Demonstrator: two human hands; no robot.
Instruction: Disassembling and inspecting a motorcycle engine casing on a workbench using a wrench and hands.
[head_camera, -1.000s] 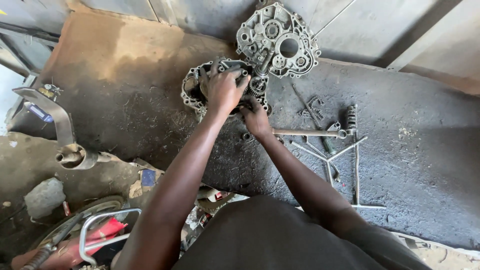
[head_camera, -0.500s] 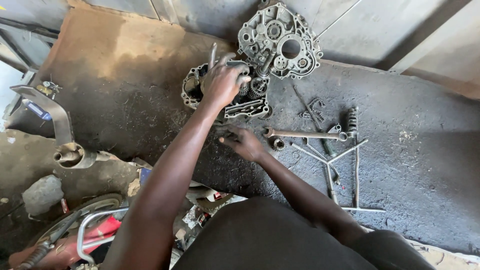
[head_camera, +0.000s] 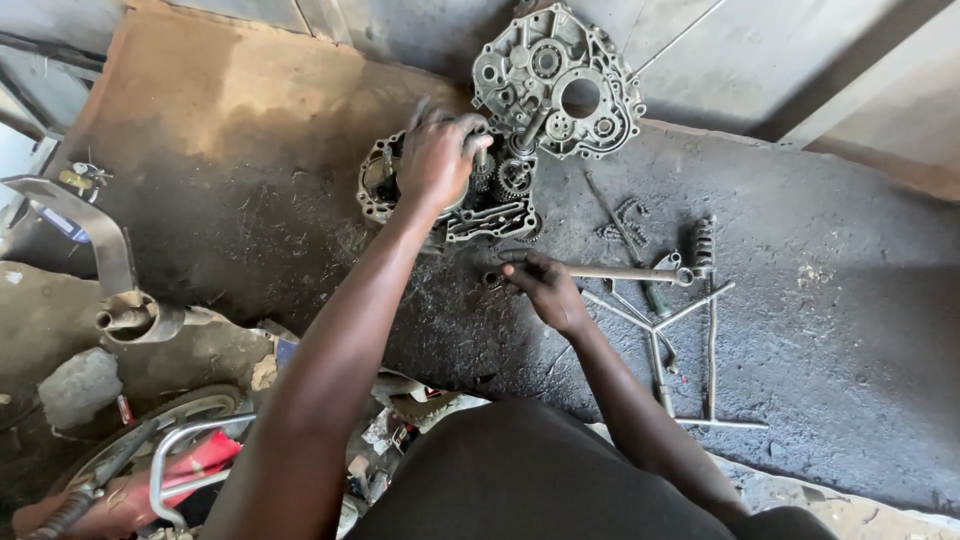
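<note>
While your left hand (head_camera: 437, 155) clamps over the crankcase half (head_camera: 450, 195) on the concrete floor (head_camera: 820, 290), treat it as heavy, rigid, greasy cast metal — grip its rim, not the gears (head_camera: 512, 178) seated inside. Your right hand (head_camera: 540, 285) curls loosely at the long socket wrench (head_camera: 620, 272).

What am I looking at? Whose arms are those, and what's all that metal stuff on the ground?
The camera sits on a person's head and looks down, so the arms are theirs. They work on a dark, oily floor. The left hand rests on an opened engine case with gears inside. Its matching cover leans against the wall behind. The right hand touches the end of a long metal rod. Nearby lie a Y-shaped wrench and a spring.
</note>
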